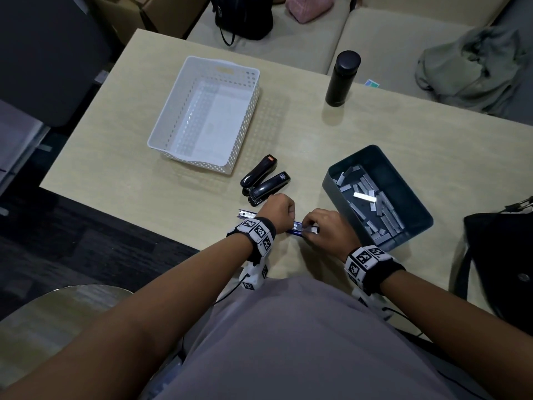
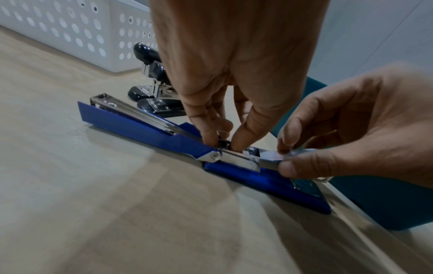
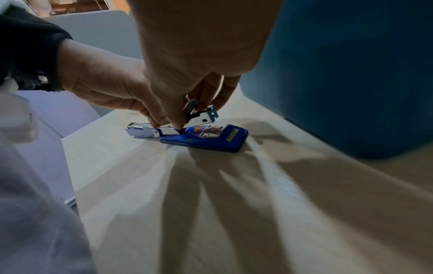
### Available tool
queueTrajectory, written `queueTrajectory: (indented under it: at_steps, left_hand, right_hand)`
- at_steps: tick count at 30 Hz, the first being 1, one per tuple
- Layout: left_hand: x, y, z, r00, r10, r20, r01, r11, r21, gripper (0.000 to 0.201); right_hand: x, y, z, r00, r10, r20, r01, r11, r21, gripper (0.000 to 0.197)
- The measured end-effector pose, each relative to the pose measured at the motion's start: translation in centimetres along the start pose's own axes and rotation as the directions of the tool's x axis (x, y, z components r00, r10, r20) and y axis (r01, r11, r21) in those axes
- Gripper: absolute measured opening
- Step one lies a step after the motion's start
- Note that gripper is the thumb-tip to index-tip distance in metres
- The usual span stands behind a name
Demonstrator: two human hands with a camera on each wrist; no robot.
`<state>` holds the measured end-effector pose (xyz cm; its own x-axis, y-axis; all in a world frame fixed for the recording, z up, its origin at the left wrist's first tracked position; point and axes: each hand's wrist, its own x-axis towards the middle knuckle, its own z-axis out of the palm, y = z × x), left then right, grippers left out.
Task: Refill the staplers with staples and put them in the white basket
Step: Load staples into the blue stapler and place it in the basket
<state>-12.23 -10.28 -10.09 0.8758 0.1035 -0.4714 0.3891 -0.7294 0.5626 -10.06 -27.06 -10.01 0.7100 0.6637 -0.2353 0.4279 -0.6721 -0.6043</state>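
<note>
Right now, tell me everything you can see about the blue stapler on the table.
The blue stapler lies flat on the table near its front edge, swung fully open: blue cover stretched out one way, blue base with shiny metal magazine the other, joined at a metal hinge. The left hand presses fingertips in by the hinge; the right hand pinches a staple strip at the magazine. Two black staplers lie just behind.

Blue stapler [image 2: 150, 129] with shiny silver metal, two glossy black staplers [image 1: 264, 180], white basket [image 1: 173, 111] dotted with holes, dark teal bin [image 1: 415, 226] of grey staples [image 1: 372, 203], black-and-white checkered wristbands [image 1: 258, 232], pale wood-grain table [image 1: 115, 157]
</note>
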Motion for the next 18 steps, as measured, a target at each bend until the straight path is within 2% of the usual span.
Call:
queueTrajectory:
  at_steps: [6,18]
  left_hand:
    - [0.1,0.0,0.1,1.000,0.002,-0.001,-0.002,1.000,0.004,0.015]
    - [0.4,-0.3,0.0,1.000,0.004,0.030,-0.005,1.000,0.030,0.012]
  right_hand:
    - [0.2,0.0,-0.2,0.999,0.017,0.041,-0.016,1.000,-0.008,0.009]
    - [-0.2,1.2,-0.9,0.994,0.076,0.082,-0.084,0.992,0.092,0.034]
